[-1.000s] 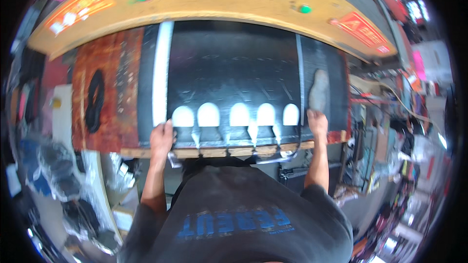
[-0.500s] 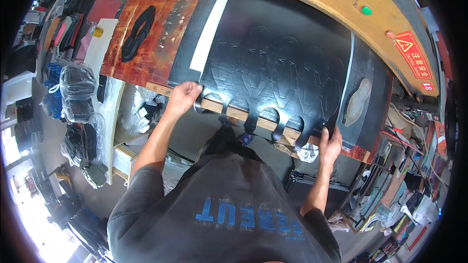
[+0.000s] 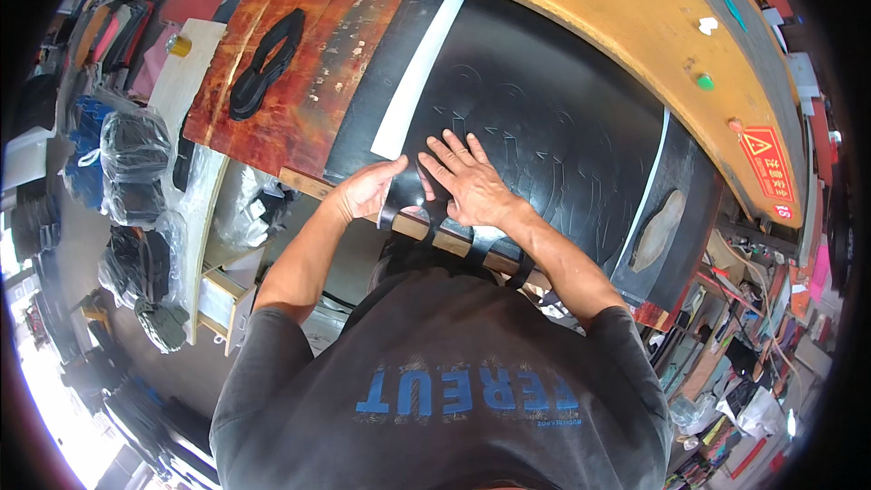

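A black sheet (image 3: 562,63) lies over the board, with several curved shoe-part outlines cut into it. Rounded openings line its front edge, leaving black strips that hang over the wooden edge. My left hand (image 3: 365,191) is closed on the sheet's front left edge, thumb on top; some of its fingertips show past a dark strip. Beside it, my right hand (image 3: 479,189) lies flat on the sheet with fingers spread, palm down over the cut outlines. A white strip (image 3: 422,73) runs along the sheet's left side, just beyond my left hand.
A yellow machine beam (image 3: 581,0) spans the far side. On the red-brown board (image 3: 313,45) at left rests a black sole-shaped frame (image 3: 268,63). A pale sole-shaped piece (image 3: 658,229) lies at right. Plastic-wrapped bundles (image 3: 136,150) stand at far left.
My right hand has left the sheet's front right corner and moved left, flattening on the sheet beside my left hand. My left hand remains at the front left edge. The view has shifted slightly.
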Action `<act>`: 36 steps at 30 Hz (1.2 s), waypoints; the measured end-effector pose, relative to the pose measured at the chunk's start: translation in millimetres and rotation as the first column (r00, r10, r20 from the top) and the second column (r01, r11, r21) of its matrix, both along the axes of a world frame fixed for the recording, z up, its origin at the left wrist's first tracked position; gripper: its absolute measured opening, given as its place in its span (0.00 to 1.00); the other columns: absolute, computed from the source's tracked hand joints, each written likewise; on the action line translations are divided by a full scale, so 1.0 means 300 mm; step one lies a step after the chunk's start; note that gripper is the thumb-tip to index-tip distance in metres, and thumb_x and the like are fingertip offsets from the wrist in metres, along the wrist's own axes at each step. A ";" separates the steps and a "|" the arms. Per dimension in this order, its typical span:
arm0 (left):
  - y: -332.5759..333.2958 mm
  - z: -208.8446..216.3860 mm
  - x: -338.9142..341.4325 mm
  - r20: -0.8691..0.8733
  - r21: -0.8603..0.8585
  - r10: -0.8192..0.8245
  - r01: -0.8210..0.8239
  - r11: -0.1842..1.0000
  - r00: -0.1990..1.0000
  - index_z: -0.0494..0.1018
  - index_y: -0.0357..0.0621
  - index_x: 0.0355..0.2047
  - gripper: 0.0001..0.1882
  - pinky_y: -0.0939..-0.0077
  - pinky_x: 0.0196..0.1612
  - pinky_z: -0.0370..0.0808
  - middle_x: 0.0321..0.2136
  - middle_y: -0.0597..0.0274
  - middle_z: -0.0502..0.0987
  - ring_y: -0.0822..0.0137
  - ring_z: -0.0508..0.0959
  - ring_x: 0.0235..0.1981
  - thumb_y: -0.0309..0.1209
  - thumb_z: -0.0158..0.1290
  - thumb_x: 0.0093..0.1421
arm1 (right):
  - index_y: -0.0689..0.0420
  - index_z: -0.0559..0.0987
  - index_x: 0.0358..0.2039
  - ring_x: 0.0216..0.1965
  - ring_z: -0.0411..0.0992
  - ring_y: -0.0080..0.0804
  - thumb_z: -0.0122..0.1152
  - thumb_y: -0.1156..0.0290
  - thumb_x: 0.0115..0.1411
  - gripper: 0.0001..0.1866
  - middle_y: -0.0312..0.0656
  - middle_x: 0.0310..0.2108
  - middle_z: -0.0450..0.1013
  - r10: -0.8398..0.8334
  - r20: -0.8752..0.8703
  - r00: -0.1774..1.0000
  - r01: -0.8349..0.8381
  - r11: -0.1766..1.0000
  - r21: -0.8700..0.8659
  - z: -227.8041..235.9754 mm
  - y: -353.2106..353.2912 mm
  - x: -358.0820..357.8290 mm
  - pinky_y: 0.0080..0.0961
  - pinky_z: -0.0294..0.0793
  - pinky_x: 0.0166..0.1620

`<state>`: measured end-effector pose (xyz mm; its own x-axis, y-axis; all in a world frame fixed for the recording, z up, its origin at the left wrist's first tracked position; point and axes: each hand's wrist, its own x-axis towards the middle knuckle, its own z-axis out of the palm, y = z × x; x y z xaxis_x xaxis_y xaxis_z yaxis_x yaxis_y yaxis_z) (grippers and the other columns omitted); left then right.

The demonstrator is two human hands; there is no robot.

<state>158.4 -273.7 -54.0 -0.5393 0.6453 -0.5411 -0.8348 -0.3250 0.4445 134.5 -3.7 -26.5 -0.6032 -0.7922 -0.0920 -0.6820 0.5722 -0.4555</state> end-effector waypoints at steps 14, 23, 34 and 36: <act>0.079 0.073 0.046 -0.344 -0.887 -0.545 -0.456 -0.079 0.765 0.79 0.40 0.35 0.21 0.52 0.44 0.80 0.37 0.48 0.81 0.44 0.83 0.40 0.48 0.65 0.63 | 0.66 0.79 0.55 0.45 0.83 0.36 0.57 0.62 0.77 0.19 0.49 0.51 0.81 -0.323 0.762 0.561 0.811 0.026 -0.585 0.314 0.266 -0.418 0.39 0.88 0.50; 0.259 0.220 0.071 -0.448 -0.893 -0.594 -0.352 0.278 0.668 0.79 0.37 0.32 0.20 0.61 0.36 0.81 0.30 0.47 0.81 0.51 0.85 0.33 0.45 0.64 0.65 | 0.56 0.83 0.59 0.57 0.80 0.35 0.63 0.72 0.71 0.17 0.41 0.56 0.82 -0.627 -0.042 0.778 0.502 0.659 -0.560 0.421 0.402 -0.288 0.31 0.78 0.61; 0.264 0.070 -0.092 0.168 -0.200 -0.192 0.224 0.954 0.967 0.74 0.46 0.30 0.25 0.84 0.16 0.58 0.24 0.68 0.76 0.60 0.90 0.34 0.55 0.62 0.69 | 0.46 0.69 0.74 0.80 0.48 0.54 0.79 0.44 0.50 0.53 0.48 0.77 0.57 0.020 0.011 1.000 -0.019 0.998 -0.054 -0.060 0.322 0.069 0.57 0.42 0.80; 0.253 0.054 -0.113 0.189 -0.031 -0.227 0.237 0.971 0.955 0.72 0.48 0.26 0.26 0.83 0.15 0.56 0.21 0.70 0.74 0.68 0.85 0.23 0.56 0.61 0.68 | 0.46 0.66 0.75 0.79 0.49 0.55 0.80 0.44 0.48 0.56 0.49 0.77 0.57 0.015 -0.015 1.000 -0.017 0.990 -0.138 -0.064 0.329 0.066 0.58 0.43 0.80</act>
